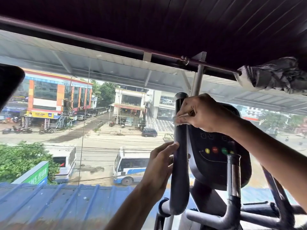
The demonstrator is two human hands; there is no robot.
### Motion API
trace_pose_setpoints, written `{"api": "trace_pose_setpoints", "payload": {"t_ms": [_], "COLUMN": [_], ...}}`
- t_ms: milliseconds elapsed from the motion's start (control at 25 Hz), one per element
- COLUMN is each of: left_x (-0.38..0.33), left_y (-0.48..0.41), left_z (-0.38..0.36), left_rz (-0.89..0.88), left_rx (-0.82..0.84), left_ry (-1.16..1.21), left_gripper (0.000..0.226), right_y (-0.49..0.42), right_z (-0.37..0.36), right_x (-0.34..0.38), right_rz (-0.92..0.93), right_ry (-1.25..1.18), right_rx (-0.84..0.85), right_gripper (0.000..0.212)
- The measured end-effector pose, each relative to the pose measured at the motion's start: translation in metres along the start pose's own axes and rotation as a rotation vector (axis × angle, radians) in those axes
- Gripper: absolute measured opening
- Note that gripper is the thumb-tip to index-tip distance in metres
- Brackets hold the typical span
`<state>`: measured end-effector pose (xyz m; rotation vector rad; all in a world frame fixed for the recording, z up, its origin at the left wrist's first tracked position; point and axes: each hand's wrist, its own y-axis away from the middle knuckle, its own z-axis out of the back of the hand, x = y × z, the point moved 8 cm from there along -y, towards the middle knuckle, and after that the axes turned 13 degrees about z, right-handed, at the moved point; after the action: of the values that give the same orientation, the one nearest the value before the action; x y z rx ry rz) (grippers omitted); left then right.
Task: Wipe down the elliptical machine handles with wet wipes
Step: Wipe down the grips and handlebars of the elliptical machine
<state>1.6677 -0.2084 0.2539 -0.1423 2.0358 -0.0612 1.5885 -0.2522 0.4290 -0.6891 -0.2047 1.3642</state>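
Nearest me, the left hand [159, 168] lies against the left side of the upright handle [180, 180], fingers mostly straight, steadying it. Whether the thumb hooks behind, I cannot tell. Higher up, the right hand [204, 113] curls round the same handle just below its top cap, pinching a white wet wipe [180, 121] against it, beside the console [216, 155]. I judge the wiping is at the top of the grip. I would wrap the wipe fully round, draw it down firmly, and move the left hand clear below.
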Motion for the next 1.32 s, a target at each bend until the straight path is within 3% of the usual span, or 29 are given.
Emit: {"api": "trace_pose_setpoints", "payload": {"t_ms": [120,240,400,520,640,840,1000,1080,1240,1320], "left_x": [0.001,0.002,0.000,0.002,0.004,0.001,-0.002,-0.002,0.000,0.001], "left_y": [0.003,0.004,0.008,0.014,0.019,0.028,0.035,0.036,0.037,0.037], "left_z": [-0.002,-0.003,-0.002,0.000,0.000,0.002,0.001,-0.001,-0.002,0.000], "left_rz": [0.007,0.010,0.026,0.061,0.038,-0.045,-0.121,-0.137,-0.162,-0.171], "left_rx": [-0.027,-0.033,-0.052,-0.098,-0.106,-0.182,-0.201,-0.209,-0.224,-0.226], "left_ry": [-0.004,-0.005,-0.042,-0.069,-0.095,-0.148,-0.205,-0.218,-0.233,-0.238], "left_gripper": [0.033,0.034,0.032,0.027,0.027,0.027,0.028,0.032,0.034,0.034], "right_y": [-0.009,-0.026,-0.047,-0.054,-0.051,-0.035,-0.005,0.011,0.019,0.026], "right_z": [0.013,0.018,0.016,0.019,0.009,0.015,-0.017,-0.025,-0.007,-0.007], "right_x": [-0.013,-0.019,-0.018,-0.019,-0.020,-0.015,0.019,0.034,0.027,0.025], "right_rz": [-0.031,-0.059,-0.110,-0.099,-0.091,-0.120,-0.047,0.009,0.039,0.027], "right_ry": [0.143,0.275,0.232,0.301,0.188,0.118,-0.050,-0.085,0.044,-0.002], "right_rx": [-0.226,-0.308,-0.097,-0.099,0.046,-0.030,0.262,0.302,-0.084,-0.124], "right_gripper": [0.012,0.006,0.008,0.010,0.009,0.011,0.010,0.012,0.016,0.019]}}
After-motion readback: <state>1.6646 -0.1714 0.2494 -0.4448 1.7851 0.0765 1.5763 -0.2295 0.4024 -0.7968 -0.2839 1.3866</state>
